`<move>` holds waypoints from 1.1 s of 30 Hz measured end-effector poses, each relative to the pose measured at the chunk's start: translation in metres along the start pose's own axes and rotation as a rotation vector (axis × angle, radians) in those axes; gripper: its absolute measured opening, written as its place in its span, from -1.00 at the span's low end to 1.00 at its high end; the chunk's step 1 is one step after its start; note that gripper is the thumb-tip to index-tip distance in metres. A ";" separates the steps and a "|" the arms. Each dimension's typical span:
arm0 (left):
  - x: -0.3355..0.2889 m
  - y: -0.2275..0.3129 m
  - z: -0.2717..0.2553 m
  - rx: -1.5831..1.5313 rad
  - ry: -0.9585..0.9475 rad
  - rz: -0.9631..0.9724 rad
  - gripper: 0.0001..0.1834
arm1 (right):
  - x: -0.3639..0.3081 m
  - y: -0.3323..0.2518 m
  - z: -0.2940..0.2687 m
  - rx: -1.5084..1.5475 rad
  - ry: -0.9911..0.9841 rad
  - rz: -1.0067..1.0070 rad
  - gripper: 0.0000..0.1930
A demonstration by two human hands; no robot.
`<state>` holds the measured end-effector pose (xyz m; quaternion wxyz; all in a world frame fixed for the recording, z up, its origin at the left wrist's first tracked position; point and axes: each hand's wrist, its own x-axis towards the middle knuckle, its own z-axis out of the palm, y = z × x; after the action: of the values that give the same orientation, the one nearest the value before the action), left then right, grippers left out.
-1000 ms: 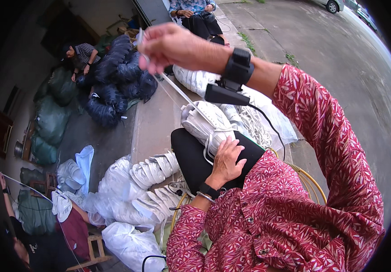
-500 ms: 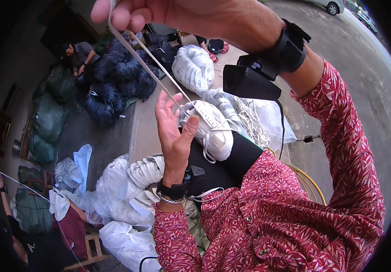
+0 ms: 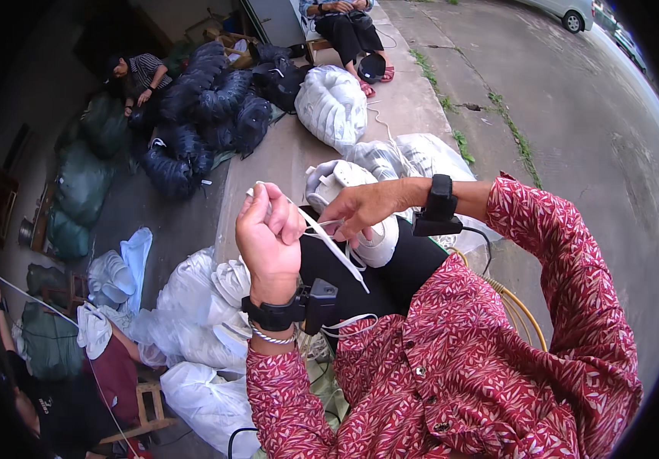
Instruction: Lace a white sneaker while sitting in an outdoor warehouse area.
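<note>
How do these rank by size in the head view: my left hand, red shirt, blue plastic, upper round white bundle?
Red shirt, largest.
Left hand and round white bundle: too alike to rank.
Blue plastic, smallest.

Daylight spreads over the grey yard out here, weeds sprouting along its crack and a white van parked beyond, while past the pale ledge the dark floor runs to a shadowed wall, with a wooden stool nearby.

Left fingers pinch white lace; right fingers over shoe.
</note>
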<state>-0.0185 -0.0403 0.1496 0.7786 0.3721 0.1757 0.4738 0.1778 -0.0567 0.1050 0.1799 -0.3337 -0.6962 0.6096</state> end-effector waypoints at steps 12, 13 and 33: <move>-0.034 -0.106 -0.034 1.286 -0.164 0.233 -0.88 | 0.000 0.006 -0.044 0.108 0.341 0.265 -0.77; -0.039 -0.121 -0.027 1.236 -0.371 0.389 -0.90 | 0.006 0.008 -0.041 0.052 0.327 0.263 -0.76; -0.022 -0.136 -0.029 1.193 -0.183 0.384 -0.90 | 0.030 -0.046 -0.068 0.023 0.730 0.022 -0.70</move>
<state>0.0351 -0.0846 0.0268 0.3503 0.8059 0.2723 0.3920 0.1898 0.0116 0.1581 0.4138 -0.5346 -0.5756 0.4601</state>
